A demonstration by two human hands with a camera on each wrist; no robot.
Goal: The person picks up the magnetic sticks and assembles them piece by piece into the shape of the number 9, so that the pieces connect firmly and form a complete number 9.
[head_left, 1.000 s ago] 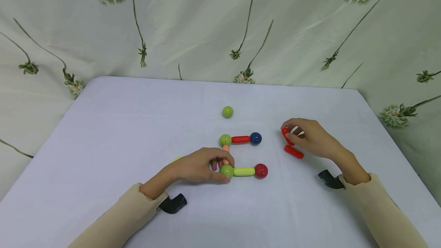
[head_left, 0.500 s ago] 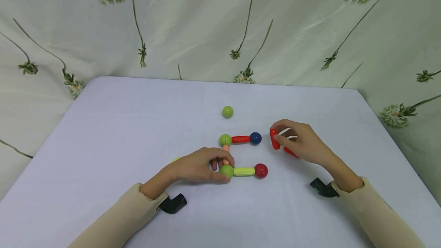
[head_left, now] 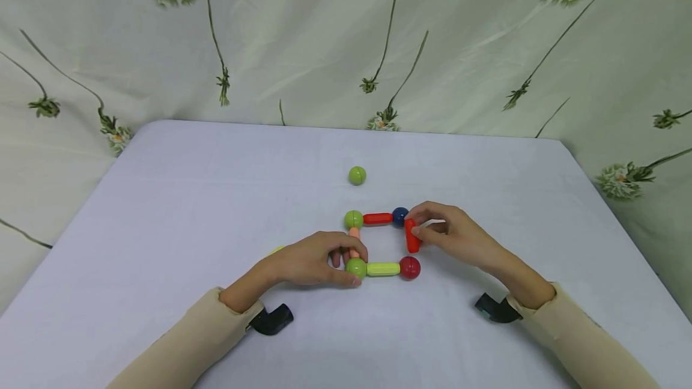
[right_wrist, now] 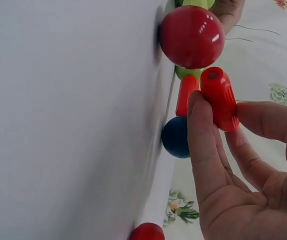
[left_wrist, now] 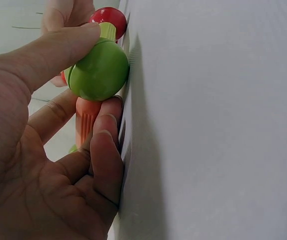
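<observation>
A flower-printed cloth backdrop hangs behind the white-covered table, which carries all parts. Your beige sleeves enter from the lower left and lower right. Your left hand is set at the near-left corner of the assembly: its fingers curl inward at the salmon rod, and its thumb bears on the near green ball, gripping that corner. Your right hand has thumb and fingertips drawn together, pinching the held red rod. That rod is located at the right side of the assembly, between the blue ball and the red ball; contact at either end cannot be confirmed. The yellow-green rod joins the near green ball to the red ball. The second red rod joins the far green ball to the blue ball. The salmon rod connects the two green balls on the left. The loose green ball sits beyond the assembly, apart from it. A yellow-green piece shows partly behind your left hand.
</observation>
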